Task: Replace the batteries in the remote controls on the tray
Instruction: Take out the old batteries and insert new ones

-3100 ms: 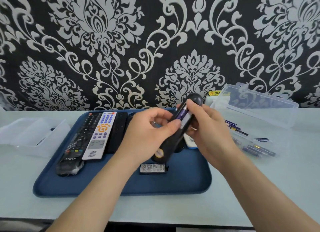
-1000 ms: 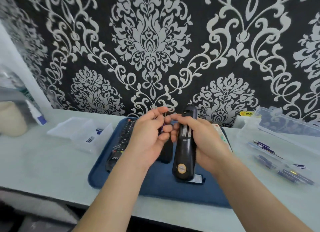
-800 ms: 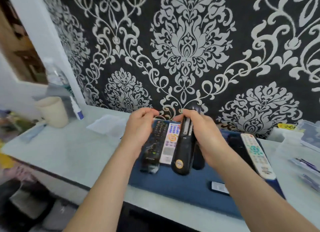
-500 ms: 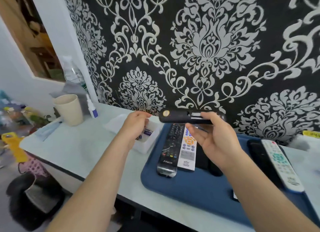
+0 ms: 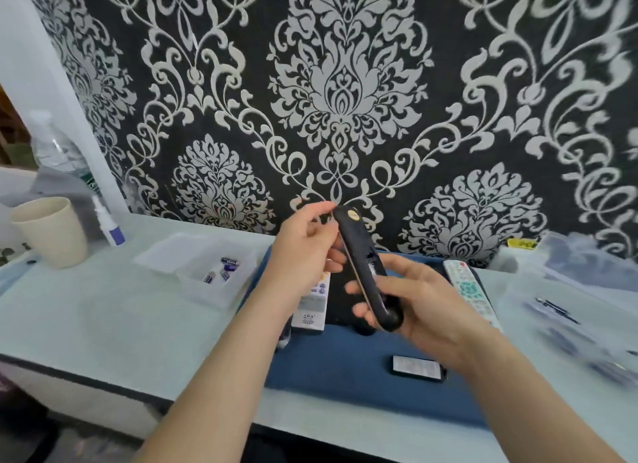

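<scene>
My right hand [image 5: 419, 302] grips a black remote [image 5: 362, 262] by its lower end and holds it tilted above the blue tray [image 5: 345, 369], back side up, with the battery bay uncovered. My left hand [image 5: 302, 252] is beside the remote's upper end, fingers loosely curled and touching its edge, with nothing seen in it. The remote's black battery cover [image 5: 417, 368] lies on the tray near its front. More remotes lie on the tray: a white one [image 5: 310, 305] under my left wrist, a flat black one [image 5: 340, 300] and a white one [image 5: 469, 286] at the right.
A clear box [image 5: 214, 279] left of the tray holds a few batteries [image 5: 229, 262]. Right of the tray, a blurred clear box [image 5: 569, 324] holds several batteries. A beige cup [image 5: 51, 231], a water bottle [image 5: 58, 152] and a small spray bottle [image 5: 107, 221] stand far left.
My left hand took a battery to the clear box on the left and has come back to the remote without it. My right hand swung the remote from level to tilted upright.
</scene>
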A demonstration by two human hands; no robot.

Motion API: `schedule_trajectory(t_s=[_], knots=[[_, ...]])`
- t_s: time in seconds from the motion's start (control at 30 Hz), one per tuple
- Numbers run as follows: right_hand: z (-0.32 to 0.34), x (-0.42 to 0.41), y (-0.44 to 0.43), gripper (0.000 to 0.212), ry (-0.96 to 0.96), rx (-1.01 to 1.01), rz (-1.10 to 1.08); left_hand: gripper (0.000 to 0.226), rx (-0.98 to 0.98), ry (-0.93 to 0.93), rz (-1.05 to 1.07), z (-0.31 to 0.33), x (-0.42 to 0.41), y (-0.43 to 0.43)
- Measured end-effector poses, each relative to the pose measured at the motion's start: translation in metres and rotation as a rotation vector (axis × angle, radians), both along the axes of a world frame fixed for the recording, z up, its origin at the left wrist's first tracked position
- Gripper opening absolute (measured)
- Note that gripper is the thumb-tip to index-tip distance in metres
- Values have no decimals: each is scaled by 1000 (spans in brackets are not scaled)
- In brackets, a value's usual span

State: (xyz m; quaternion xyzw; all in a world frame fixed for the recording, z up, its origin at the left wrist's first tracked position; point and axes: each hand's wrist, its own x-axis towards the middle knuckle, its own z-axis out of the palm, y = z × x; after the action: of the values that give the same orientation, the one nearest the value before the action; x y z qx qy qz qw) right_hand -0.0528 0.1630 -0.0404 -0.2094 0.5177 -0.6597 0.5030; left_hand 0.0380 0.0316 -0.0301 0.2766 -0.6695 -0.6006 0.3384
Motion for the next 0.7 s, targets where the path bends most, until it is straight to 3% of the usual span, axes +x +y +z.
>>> schedule_trajectory(t_s=[0.17, 0.33, 0.4, 0.5, 0.57, 0.7], knots=[[-2, -32, 41, 12, 312, 81, -202, 58, -216, -128, -168, -13, -43, 45], [-2, -84, 99, 16, 563, 165, -401, 64, -387, -184, -233, -19, -98, 93], [-1, -103, 118, 20, 628, 177, -441, 49, -492, -237, -253, -19, -115, 110], [-11, -135, 148, 31, 908, 301, -501, 25, -626, -311, -427, -28, -144, 139], [-16, -154, 163, 36, 1075, 399, -537, 25, -778, -336, -552, -40, -161, 154], [-23, -184, 192, 42, 1155, 579, -562, 30, -1085, -424, -639, -55, -185, 166]])
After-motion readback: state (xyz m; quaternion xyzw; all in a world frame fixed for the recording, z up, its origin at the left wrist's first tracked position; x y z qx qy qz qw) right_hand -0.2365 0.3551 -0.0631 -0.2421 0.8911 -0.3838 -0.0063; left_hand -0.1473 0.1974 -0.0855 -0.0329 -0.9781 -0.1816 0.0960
